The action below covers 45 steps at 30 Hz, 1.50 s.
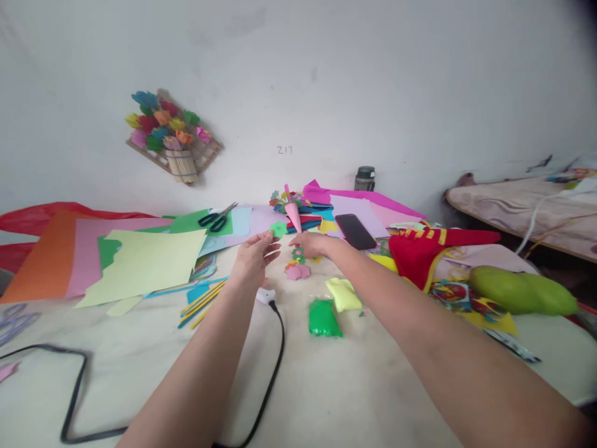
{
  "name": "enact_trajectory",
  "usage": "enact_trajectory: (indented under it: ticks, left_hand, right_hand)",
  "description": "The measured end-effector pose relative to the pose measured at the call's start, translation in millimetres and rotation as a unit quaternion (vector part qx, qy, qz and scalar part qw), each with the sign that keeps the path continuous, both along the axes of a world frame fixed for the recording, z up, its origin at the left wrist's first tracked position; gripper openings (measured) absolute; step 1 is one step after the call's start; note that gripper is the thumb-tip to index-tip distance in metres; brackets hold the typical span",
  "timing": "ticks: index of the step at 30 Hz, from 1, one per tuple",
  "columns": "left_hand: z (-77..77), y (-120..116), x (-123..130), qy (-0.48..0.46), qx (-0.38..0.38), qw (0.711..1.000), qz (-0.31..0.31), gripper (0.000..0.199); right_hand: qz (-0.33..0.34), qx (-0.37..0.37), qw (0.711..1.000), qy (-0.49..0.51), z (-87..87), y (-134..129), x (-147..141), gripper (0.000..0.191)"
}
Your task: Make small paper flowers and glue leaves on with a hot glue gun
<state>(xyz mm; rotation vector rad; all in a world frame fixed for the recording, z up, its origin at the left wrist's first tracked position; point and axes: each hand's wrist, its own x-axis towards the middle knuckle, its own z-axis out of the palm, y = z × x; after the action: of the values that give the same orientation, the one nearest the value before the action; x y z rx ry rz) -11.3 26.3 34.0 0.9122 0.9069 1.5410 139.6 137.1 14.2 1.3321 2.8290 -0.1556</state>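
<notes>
My left hand (pixel 255 258) pinches a light green paper flower (pixel 278 229) between thumb and fingers, raised over the table. Close by on the right, my right hand (pixel 311 243) reaches down with fingers bent; its fingertips are partly hidden, and I cannot make out what they touch. Just below it lie a dark green paper flower with a pink centre (pixel 298 254) and pink paper flowers (pixel 298 272). Behind both hands is a pink paper cone (pixel 293 215) with small colourful flowers (pixel 283 200) around its top.
Coloured paper sheets (pixel 144 261) and scissors (pixel 218 218) lie to the left. A white device (pixel 265 295) trails a black cable. Green (pixel 324 318) and yellow (pixel 344 294) packets sit in front. A phone (pixel 355 231), red cloth (pixel 415 256) and green fruit (pixel 522 290) occupy the right.
</notes>
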Motion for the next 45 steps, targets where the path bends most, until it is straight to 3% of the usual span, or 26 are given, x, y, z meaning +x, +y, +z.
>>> enact_trajectory:
  ticks: [3, 7, 18, 36, 41, 45]
  left_hand:
    - [0.3, 0.6, -0.1, -0.002, -0.003, 1.000, 0.004, 0.026]
    - [0.4, 1.6, -0.2, 0.000, -0.005, 1.000, 0.004, 0.025]
    - [-2.4, 3.7, -0.4, 0.002, -0.010, 1.000, 0.000, 0.023]
    - [-2.4, 5.3, -0.4, 0.003, -0.012, 1.000, 0.001, 0.020]
    - [-0.5, 3.1, 1.0, 0.009, -0.015, 1.000, 0.003, 0.020]
    - [1.7, 0.4, 4.7, 0.015, -0.017, 1.000, -0.005, 0.021]
  right_hand:
    - [0.023, 0.012, 0.999, -0.022, 0.6, 6.5, 0.9, 0.044]
    - [-0.014, 0.004, 1.000, -0.024, -0.5, 9.4, 10.0, 0.031]
    - [-0.057, -0.018, 0.998, 0.005, 7.1, -2.8, 15.2, 0.030]
    - [-0.129, 0.020, 0.976, 0.174, 0.7, 6.3, 21.2, 0.022]
    - [-0.179, 0.078, 0.972, 0.133, 20.0, -2.3, 30.5, 0.022]
    - [-0.212, 0.029, 0.977, -0.009, 45.0, -18.3, 45.5, 0.018]
